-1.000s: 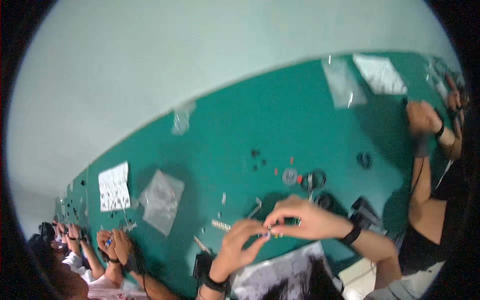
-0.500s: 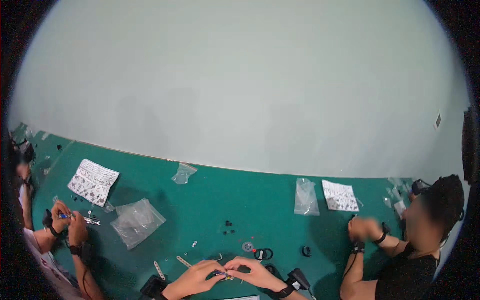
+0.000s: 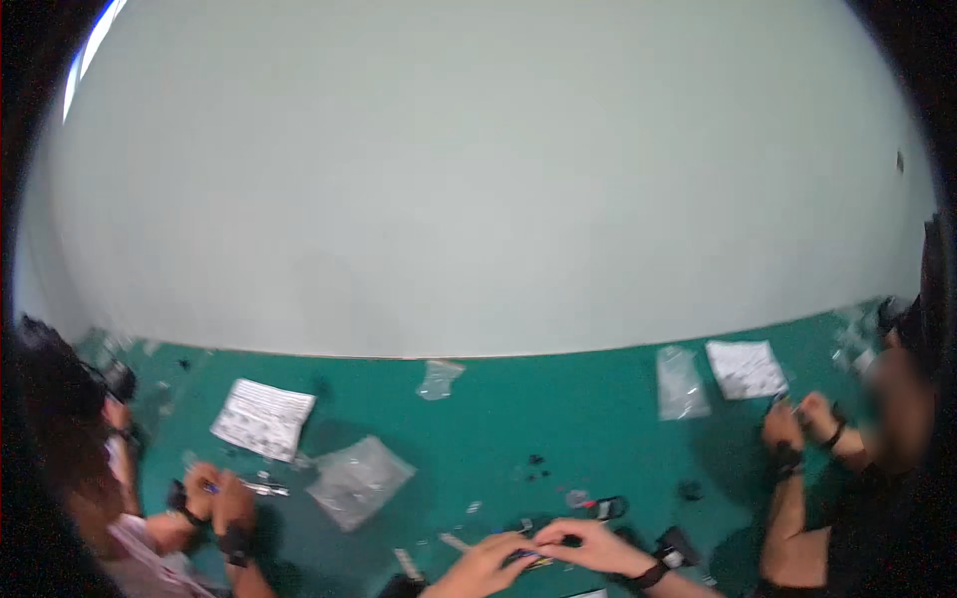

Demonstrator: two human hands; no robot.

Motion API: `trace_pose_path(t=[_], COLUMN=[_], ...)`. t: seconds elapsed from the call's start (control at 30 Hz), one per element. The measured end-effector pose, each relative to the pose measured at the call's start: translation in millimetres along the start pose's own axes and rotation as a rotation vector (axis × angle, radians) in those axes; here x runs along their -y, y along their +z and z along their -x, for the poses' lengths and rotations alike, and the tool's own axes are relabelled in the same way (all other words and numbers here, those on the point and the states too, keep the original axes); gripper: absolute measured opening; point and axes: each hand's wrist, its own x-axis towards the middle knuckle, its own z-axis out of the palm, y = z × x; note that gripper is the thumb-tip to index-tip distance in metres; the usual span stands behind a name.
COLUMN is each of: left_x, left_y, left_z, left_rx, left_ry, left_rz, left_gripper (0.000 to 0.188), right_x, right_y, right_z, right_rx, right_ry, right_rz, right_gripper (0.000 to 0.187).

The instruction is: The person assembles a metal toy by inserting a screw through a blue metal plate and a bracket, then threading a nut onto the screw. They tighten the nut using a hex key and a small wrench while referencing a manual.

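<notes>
At the lower edge of the table, my left hand (image 3: 486,566) and my right hand (image 3: 590,548) come together, fingertips pinched close. Between them sits a small blue and yellow piece (image 3: 522,554), partly covered by fingers and too blurred to name exactly. Beside my left hand lie two pale strips, one flat strip (image 3: 454,541) next to its knuckles and another strip (image 3: 408,564) further left. Just beyond my right hand are a greyish disc (image 3: 577,498) and a black loop-shaped part (image 3: 608,508).
Small black pieces (image 3: 537,462) lie mid-table. A clear plastic bag (image 3: 361,482) and a printed sheet (image 3: 263,419) are on the left; another bag (image 3: 683,384) and sheet (image 3: 746,370) on the right. Co-workers sit both sides, one's hands (image 3: 221,498) left, another's hand (image 3: 785,427) right.
The whole view has swung left, so the table things appear further right. My hands stay together around the small piece. The right-hand co-worker's hands now show further apart.
</notes>
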Motion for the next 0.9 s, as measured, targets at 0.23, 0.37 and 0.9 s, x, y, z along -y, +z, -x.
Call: trace_pose_path(t=[0.23,0.37,0.9], left_x=[19.9,19.0,22.6], left_y=[20.1,17.8,-4.0], left_z=[-10.0,-9.3,-11.4], left_rx=[-0.023,-0.020,0.118], left_ry=[0.198,0.199,0.106], left_rz=[-0.033,-0.056,-0.136], left_gripper=[0.019,0.020,0.027], right_x=[-2.0,-5.3,5.6], right_y=[-16.4,-12.6,-1.2], right_z=[7.1,7.0,-10.7], right_rx=[0.030,0.025,-0.036], right_ry=[0.001,-0.001,-0.048], right_rz=[-0.046,-0.038,0.049], right_gripper=[0.023,0.023,0.016])
